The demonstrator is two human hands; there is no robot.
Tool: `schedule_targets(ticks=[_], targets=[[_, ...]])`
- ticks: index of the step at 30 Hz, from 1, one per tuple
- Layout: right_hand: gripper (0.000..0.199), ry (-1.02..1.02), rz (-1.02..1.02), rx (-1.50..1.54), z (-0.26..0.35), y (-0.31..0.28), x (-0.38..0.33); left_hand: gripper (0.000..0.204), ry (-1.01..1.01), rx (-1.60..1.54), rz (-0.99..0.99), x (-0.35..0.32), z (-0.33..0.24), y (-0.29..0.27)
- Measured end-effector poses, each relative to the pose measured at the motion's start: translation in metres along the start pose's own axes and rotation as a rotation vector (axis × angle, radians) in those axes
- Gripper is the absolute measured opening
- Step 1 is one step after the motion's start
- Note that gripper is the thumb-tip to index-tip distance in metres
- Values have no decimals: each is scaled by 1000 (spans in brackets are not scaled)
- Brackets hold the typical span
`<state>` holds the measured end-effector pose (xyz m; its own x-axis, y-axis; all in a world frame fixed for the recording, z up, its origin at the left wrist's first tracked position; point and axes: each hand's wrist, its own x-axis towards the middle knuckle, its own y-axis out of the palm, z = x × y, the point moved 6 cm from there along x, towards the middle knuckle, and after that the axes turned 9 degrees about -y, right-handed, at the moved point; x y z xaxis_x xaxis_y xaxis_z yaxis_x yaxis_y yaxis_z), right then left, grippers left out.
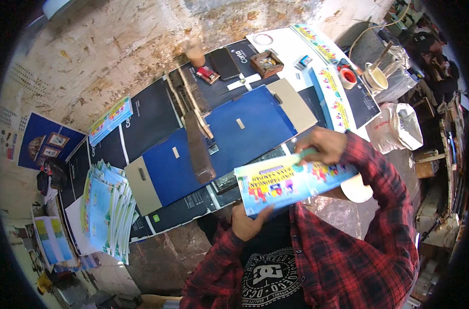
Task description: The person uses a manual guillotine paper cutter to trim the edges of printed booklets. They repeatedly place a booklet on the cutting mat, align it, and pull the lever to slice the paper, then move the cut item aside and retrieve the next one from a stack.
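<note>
A light-blue printed card sheet (275,191) with colourful cartoon figures is held in front of my body, beside the table's near edge. My left hand (249,222) grips its lower left edge, thumb on top and fingers underneath. Over the sheet's upper edge my right hand (323,146) is closed on a small green flat object (307,152), whose kind I cannot make out; it appears to touch the sheet. A round pale thing (357,188) shows partly below the sheet's right end. My left fingertips are hidden under the sheet.
A wide blue board (244,129) with grey ends lies across the black-covered table, a dark wooden bar (197,147) on top. Fanned printed sheets (108,206) lie at left. Farther back sit a wooden box (267,64), an orange tape roll (347,77) and a glue pot (375,77).
</note>
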<state>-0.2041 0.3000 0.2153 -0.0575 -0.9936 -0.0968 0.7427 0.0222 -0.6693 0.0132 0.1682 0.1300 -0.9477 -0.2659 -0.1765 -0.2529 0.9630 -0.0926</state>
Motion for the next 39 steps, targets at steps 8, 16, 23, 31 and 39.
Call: schedule_targets(ticks=[8,16,23,31,39], targets=[[43,55,-339,-678,-80,14,163,42,-354,-814,-297,69,113,-95],[57,137,-690,-501,-52,86,146,51,-433,-873,-179,88,179,-205],[63,240,-766,-524,-94,96,143,39,-571,-724,-368,84,139,-199],[63,262,-798,-555,-114,75,132,37,-703,-417,-338,112,97,-175],[65,271,-767,-590,-128,68,123,34,-673,-430,-313,126,89,-152]])
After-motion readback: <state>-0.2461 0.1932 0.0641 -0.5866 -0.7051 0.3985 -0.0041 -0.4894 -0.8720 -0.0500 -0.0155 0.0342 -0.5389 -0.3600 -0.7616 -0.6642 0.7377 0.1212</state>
